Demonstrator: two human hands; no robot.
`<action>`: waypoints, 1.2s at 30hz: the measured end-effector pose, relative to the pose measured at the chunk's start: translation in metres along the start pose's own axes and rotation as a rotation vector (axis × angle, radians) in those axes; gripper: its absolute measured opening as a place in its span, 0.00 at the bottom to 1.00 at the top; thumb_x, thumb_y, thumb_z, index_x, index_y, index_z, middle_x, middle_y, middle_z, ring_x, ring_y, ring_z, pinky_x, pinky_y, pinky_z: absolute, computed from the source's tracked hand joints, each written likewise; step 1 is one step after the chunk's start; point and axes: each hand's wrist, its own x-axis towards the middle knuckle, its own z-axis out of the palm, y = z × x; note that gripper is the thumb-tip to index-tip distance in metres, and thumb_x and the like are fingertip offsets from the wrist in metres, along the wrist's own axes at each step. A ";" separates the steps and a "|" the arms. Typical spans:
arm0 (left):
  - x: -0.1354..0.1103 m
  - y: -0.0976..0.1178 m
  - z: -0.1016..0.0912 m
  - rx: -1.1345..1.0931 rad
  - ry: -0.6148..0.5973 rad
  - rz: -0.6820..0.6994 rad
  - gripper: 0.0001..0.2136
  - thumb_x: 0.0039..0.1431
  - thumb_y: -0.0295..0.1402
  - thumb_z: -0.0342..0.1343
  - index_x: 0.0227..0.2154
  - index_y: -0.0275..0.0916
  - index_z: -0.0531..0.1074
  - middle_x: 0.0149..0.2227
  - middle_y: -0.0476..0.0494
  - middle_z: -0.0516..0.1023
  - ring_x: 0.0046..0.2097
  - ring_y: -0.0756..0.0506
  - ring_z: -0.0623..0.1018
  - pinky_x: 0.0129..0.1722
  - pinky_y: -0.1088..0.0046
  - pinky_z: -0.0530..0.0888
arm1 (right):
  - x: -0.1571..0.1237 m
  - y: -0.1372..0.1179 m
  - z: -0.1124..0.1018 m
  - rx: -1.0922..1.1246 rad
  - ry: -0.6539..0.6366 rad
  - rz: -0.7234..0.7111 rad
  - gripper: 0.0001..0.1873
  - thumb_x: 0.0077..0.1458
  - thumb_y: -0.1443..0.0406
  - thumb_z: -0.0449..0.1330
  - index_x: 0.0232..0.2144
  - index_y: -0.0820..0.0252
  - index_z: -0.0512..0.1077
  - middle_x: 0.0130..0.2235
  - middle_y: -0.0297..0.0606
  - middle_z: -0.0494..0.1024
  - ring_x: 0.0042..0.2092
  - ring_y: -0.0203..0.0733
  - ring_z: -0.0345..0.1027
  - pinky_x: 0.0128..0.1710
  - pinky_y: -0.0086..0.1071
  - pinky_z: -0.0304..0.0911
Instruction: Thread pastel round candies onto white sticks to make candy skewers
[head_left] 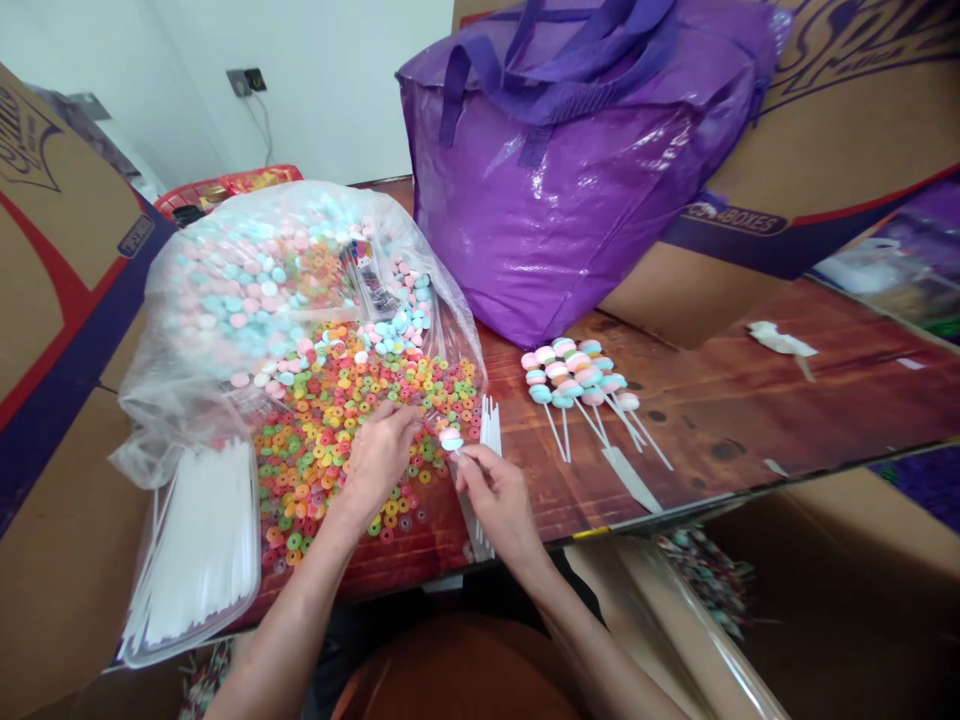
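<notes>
My right hand [495, 492] pinches a white stick just below a pink, white and blue candy piece [451, 439] at its top. To its left, my left hand [381, 455] hovers over a spread of colourful ring candies [330, 440]. Its fingers are drawn together, and whatever they hold is hidden. A row of loose white sticks [490, 425] lies beside the right hand. Further right, several finished candy skewers [577, 372] lie together, with pink, white and blue pieces stacked on white sticks.
A clear plastic bag [187, 240] of pastel candies lies behind the rings. A pack of white sticks [202, 540] sits front left. Cardboard boxes [67, 220] flank the table [720, 400], and a large purple bag [555, 200] stands at the back. More skewers fill a box [701, 570] below.
</notes>
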 end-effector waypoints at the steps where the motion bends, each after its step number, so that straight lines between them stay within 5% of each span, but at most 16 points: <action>1: 0.004 0.003 0.000 0.106 -0.063 -0.003 0.12 0.63 0.29 0.51 0.42 0.44 0.80 0.40 0.41 0.77 0.39 0.43 0.78 0.41 0.69 0.72 | 0.001 0.001 -0.003 -0.008 0.014 -0.001 0.14 0.62 0.58 0.54 0.28 0.58 0.70 0.23 0.30 0.67 0.26 0.36 0.62 0.29 0.28 0.58; 4: 0.012 0.006 0.001 0.287 -0.185 -0.011 0.13 0.63 0.28 0.51 0.42 0.46 0.80 0.39 0.41 0.75 0.38 0.43 0.78 0.37 0.69 0.72 | 0.001 0.005 -0.009 -0.024 0.021 0.007 0.13 0.62 0.59 0.54 0.29 0.59 0.71 0.23 0.30 0.68 0.27 0.36 0.62 0.29 0.28 0.58; 8: 0.015 0.000 0.002 0.159 -0.147 0.006 0.12 0.60 0.25 0.51 0.38 0.43 0.80 0.39 0.42 0.77 0.40 0.43 0.77 0.40 0.69 0.71 | -0.002 0.007 -0.009 -0.009 -0.012 0.028 0.13 0.62 0.59 0.54 0.29 0.59 0.70 0.23 0.30 0.68 0.27 0.36 0.62 0.29 0.29 0.57; 14: 0.008 -0.007 -0.006 -0.460 -0.010 -0.176 0.07 0.58 0.33 0.56 0.33 0.37 0.77 0.33 0.45 0.79 0.35 0.47 0.75 0.38 0.72 0.70 | -0.004 0.002 -0.001 -0.002 -0.072 0.009 0.14 0.63 0.59 0.53 0.27 0.58 0.70 0.24 0.30 0.67 0.27 0.36 0.62 0.31 0.29 0.57; 22: -0.007 -0.002 -0.016 -1.072 -0.123 -0.390 0.15 0.48 0.41 0.69 0.35 0.37 0.77 0.34 0.46 0.80 0.33 0.51 0.75 0.32 0.78 0.69 | -0.003 -0.006 0.010 0.053 -0.081 -0.003 0.13 0.63 0.58 0.54 0.33 0.59 0.75 0.25 0.30 0.68 0.27 0.36 0.62 0.30 0.29 0.58; 29: -0.013 0.001 -0.009 -1.143 -0.051 -0.390 0.17 0.46 0.36 0.71 0.37 0.39 0.73 0.35 0.45 0.82 0.41 0.47 0.80 0.43 0.72 0.73 | -0.005 -0.009 0.012 -0.015 -0.041 -0.024 0.13 0.62 0.59 0.54 0.28 0.59 0.70 0.22 0.29 0.66 0.24 0.33 0.60 0.26 0.27 0.55; 36: -0.024 0.011 0.000 -1.148 -0.080 -0.385 0.16 0.48 0.36 0.70 0.36 0.39 0.71 0.31 0.50 0.78 0.35 0.51 0.77 0.40 0.75 0.72 | -0.001 -0.016 0.015 0.024 -0.008 -0.093 0.16 0.62 0.61 0.53 0.22 0.58 0.65 0.21 0.28 0.65 0.23 0.32 0.58 0.25 0.27 0.54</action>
